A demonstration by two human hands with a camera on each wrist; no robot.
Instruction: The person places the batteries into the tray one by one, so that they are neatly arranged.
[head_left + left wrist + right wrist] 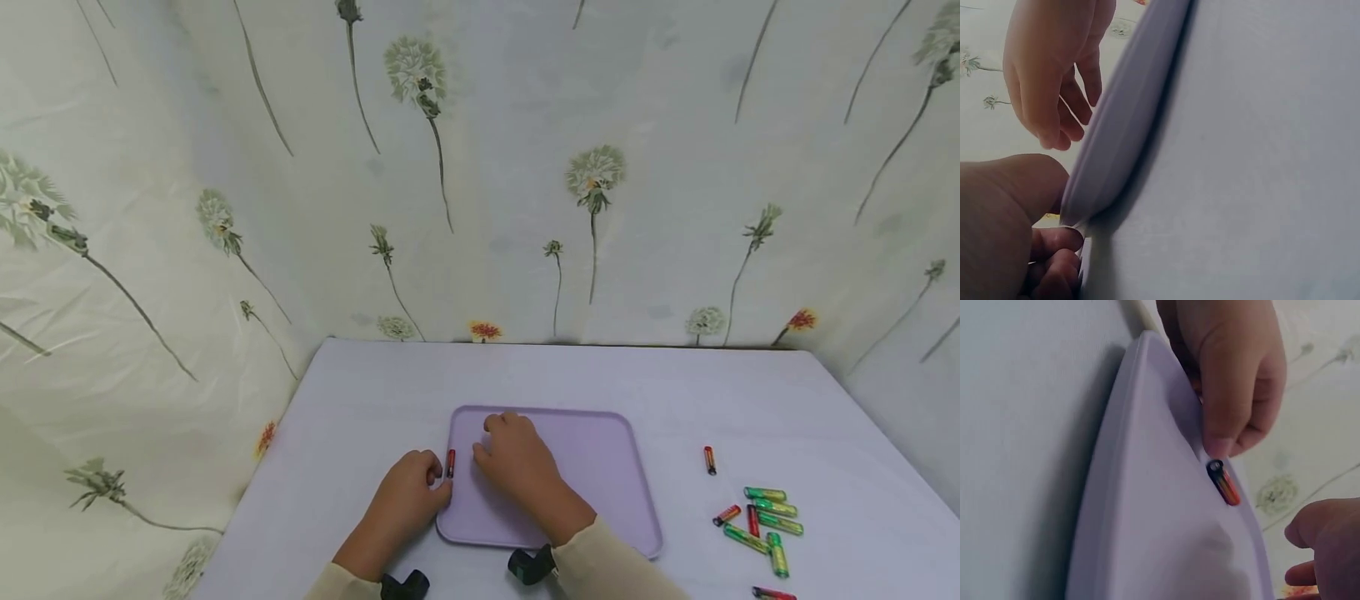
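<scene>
A small red-and-black battery [451, 463] lies inside the lilac tray [570, 467], along its left rim. My left hand [405, 492] is at that rim with bent fingers. In the right wrist view its thumb tip is right at the black end of the battery [1224, 482]. Whether it pinches the battery, the rim or something in the palm is hidden. Above the left half of the tray hovers my right hand [521, 458], fingers loosely bent and apart, with nothing seen in them. The left wrist view shows the tray's side [1129, 119] beside the left thumb.
To the right of the tray, several green batteries [780, 523] lie loosely grouped with red ones [753, 520]. One red-and-black battery [709, 460] lies farther back, another [774, 594] at the front edge of view. A flower-patterned cloth [510, 208] hangs behind the white table [375, 383].
</scene>
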